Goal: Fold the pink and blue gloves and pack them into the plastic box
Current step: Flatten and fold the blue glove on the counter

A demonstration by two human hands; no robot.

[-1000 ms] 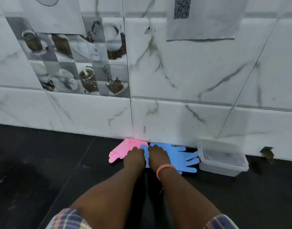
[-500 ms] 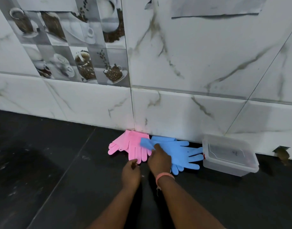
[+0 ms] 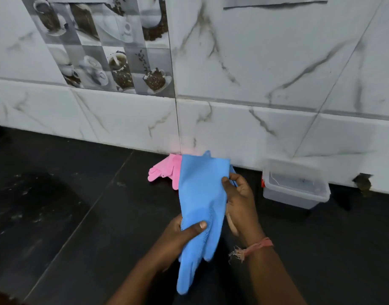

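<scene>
Above dark counter, blue glove between hands

Dim indoor picture with soft, even light and no visible lamp. The white marble wall tiles are the brightest area, carrying a faint sheen; the black floor is very dark, with dull grey reflections. A faint pink glow tints the wall base. Wide-angle distortion bends tile lines near the edges. Everything looks slightly soft and grainy, with compression smearing.
</scene>
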